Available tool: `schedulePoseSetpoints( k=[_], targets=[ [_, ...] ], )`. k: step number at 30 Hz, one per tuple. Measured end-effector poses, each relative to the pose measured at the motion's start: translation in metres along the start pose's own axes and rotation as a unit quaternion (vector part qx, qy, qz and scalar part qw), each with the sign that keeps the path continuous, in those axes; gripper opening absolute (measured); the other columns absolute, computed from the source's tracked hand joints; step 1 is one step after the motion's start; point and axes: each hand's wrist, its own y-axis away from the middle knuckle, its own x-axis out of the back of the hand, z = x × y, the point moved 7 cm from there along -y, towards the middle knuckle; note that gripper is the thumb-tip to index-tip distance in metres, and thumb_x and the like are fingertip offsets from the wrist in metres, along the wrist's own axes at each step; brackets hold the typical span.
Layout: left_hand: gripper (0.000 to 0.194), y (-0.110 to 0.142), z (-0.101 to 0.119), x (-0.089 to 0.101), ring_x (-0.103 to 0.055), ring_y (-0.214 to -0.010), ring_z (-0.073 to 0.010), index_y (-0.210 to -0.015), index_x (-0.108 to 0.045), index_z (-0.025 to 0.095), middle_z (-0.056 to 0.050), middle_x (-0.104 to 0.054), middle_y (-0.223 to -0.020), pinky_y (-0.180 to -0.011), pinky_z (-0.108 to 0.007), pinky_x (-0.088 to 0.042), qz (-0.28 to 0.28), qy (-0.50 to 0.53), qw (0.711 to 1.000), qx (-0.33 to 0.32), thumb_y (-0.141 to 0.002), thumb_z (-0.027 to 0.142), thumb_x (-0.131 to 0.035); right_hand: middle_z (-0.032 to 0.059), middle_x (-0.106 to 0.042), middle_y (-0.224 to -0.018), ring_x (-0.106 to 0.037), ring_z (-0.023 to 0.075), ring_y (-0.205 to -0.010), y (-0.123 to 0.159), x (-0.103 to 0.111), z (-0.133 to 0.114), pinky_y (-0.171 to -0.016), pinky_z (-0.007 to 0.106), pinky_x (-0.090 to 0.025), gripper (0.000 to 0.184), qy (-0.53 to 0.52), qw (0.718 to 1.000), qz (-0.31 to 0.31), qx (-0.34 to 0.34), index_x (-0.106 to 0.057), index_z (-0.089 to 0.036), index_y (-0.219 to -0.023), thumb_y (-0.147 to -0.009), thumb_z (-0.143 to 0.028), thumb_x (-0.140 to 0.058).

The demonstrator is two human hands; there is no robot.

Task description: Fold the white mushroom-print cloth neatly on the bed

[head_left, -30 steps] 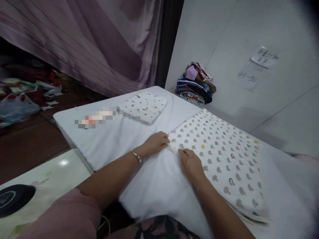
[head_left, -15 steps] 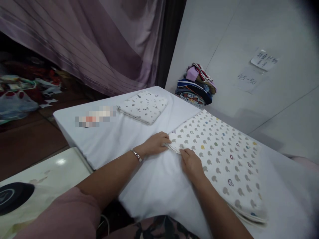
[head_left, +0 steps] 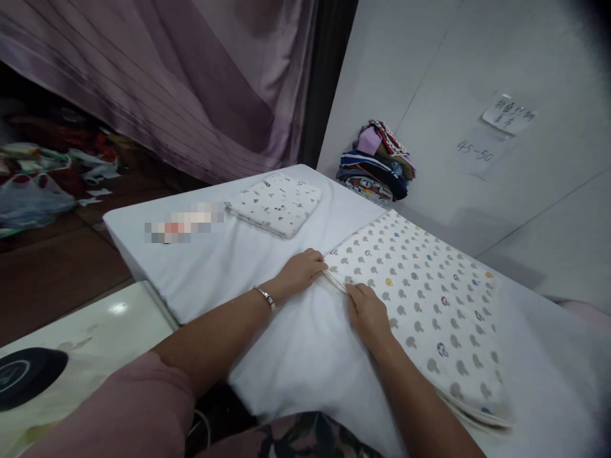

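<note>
A white cloth with grey and coloured mushroom-like prints (head_left: 429, 299) lies folded in layers over the right part of a white-covered table (head_left: 200, 273). At its near left corner, my left hand (head_left: 305, 270) pinches the layered edge. My right hand (head_left: 367, 312) grips the same edge a short way to the right, thumb on top; the fingers underneath are hidden. Between the two hands the stacked edges show. Further back on the table rests a second folded white cloth with small grey prints (head_left: 279, 203), touched by neither hand.
A blurred-out item (head_left: 184, 224) lies at the table's left. Folded clothes (head_left: 375, 165) are piled by the wall beyond. At lower left, a pale side table (head_left: 119, 331) carries a round black object (head_left: 31, 376). Plastic bags (head_left: 35, 197) sit on the floor; a pink curtain (head_left: 229, 83) hangs behind.
My left hand has shifted very slightly up along the corner, and the layered edge between the hands shows more plainly. My right hand is nearly still.
</note>
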Motion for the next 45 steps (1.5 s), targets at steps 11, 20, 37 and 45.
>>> schedulePoseSetpoints(
  k=[11, 20, 37, 45],
  targets=[
    [0.023, 0.006, -0.007, -0.001, -0.053, -0.092, -0.0157, -0.095, -0.059, 0.025, 0.000, -0.055, -0.101, -0.070, -0.026, -0.040, -0.030, -0.021, 0.993, 0.110, -0.078, 0.018, -0.046, 0.0069, -0.059, -0.093, -0.052, 0.0190, -0.088, 0.000, -0.001, -0.004, -0.071, 0.028, -0.042, 0.020, 0.017, 0.999, 0.025, 0.014, -0.056, -0.019, -0.099, -0.088, -0.017, -0.039],
    [0.018, 0.005, -0.014, -0.003, -0.054, -0.086, -0.0190, -0.093, -0.056, 0.021, -0.003, -0.058, -0.094, -0.067, -0.029, -0.039, -0.005, -0.046, 0.978, 0.202, -0.078, 0.029, -0.051, 0.0072, -0.059, -0.092, -0.051, 0.0189, -0.088, -0.002, -0.002, -0.006, -0.069, 0.027, -0.040, 0.020, 0.036, 0.999, 0.010, 0.011, -0.058, -0.019, -0.098, -0.087, -0.017, -0.041],
    [0.029, 0.009, -0.027, -0.004, -0.050, -0.063, -0.0128, -0.095, -0.056, 0.020, 0.003, -0.054, -0.070, -0.055, -0.022, -0.036, 0.012, 0.218, 0.929, 0.299, -0.067, 0.014, -0.051, 0.0056, -0.060, -0.096, -0.052, 0.0172, -0.090, 0.002, 0.003, -0.010, -0.073, 0.026, -0.042, 0.019, -0.008, 0.999, 0.030, 0.017, -0.056, -0.021, -0.098, -0.088, -0.019, -0.041],
    [0.036, 0.016, -0.031, -0.001, -0.048, -0.057, -0.0087, -0.097, -0.058, 0.019, 0.001, -0.059, -0.080, -0.052, -0.019, -0.039, -0.053, 0.325, 0.894, 0.303, -0.061, 0.013, -0.053, 0.0074, -0.058, -0.093, -0.050, 0.0191, -0.088, 0.002, -0.001, -0.022, -0.075, 0.028, -0.040, 0.019, 0.021, 0.998, 0.008, 0.063, -0.058, -0.018, -0.095, -0.086, -0.016, -0.042]
  ],
)
